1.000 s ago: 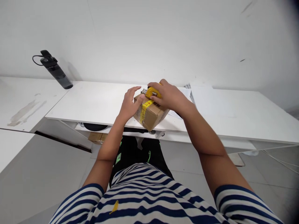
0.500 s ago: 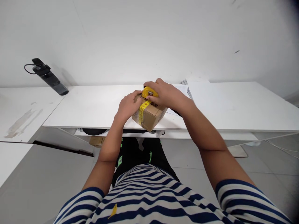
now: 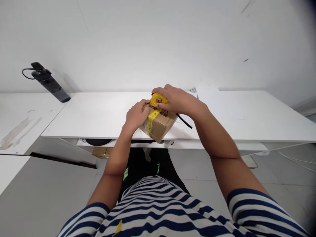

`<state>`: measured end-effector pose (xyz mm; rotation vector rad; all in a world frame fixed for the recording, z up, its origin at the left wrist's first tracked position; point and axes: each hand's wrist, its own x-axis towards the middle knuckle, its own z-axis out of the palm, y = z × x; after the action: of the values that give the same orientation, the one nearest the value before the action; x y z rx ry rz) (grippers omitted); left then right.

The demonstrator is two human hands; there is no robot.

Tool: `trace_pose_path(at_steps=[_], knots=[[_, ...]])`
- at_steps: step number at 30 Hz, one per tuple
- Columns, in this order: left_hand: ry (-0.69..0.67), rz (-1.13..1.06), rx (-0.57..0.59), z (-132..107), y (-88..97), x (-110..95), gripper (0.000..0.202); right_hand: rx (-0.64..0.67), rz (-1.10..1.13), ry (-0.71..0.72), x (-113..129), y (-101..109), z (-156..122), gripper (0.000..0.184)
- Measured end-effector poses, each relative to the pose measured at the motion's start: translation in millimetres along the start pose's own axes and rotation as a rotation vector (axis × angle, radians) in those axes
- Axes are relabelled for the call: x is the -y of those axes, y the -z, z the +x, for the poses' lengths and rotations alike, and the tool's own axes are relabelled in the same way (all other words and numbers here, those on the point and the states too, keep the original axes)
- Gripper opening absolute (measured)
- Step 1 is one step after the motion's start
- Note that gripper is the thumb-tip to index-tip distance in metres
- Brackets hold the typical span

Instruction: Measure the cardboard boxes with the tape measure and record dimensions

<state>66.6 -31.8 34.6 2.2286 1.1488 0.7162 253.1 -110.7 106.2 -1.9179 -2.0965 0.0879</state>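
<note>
A small brown cardboard box with yellow printed tape across it sits tilted at the front edge of the white table. My left hand grips its left side, thumb on top and fingertips reaching toward the tape measure. In my right hand is a yellow tape measure, held against the far part of the box's top. Whether any blade is pulled out cannot be made out. A black strap trails to the right from under my right hand.
Far left on the white table stands a dark water bottle near the wall. White papers lie beyond my right forearm. Below the tabletop is a shelf holding a round black object; brown boxes show beneath.
The view has shifted slightly, and more of the black strap shows beside my right hand. Both hands keep their holds on the box and the tape measure.
</note>
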Motion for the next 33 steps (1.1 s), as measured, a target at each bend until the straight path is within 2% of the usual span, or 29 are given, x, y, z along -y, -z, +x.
trace_pose_path(at_steps=[4, 12, 22, 33], knots=[[-0.004, -0.043, -0.016, 0, -0.9, 2, 0.040, -0.047, 0.012, 0.064, -6, 1, -8, 0.065], [0.004, -0.077, -0.006, 1, -2.3, 1, 0.041, -0.062, -0.096, 0.032, -21, 3, -43, 0.053], [0.013, -0.111, 0.000, 2, 0.0, 5, 0.042, -0.092, -0.159, 0.093, -19, 8, -48, 0.044], [-0.010, -0.124, -0.022, 3, -4.3, 8, 0.042, -0.101, -0.118, 0.027, -28, 8, -71, 0.048]])
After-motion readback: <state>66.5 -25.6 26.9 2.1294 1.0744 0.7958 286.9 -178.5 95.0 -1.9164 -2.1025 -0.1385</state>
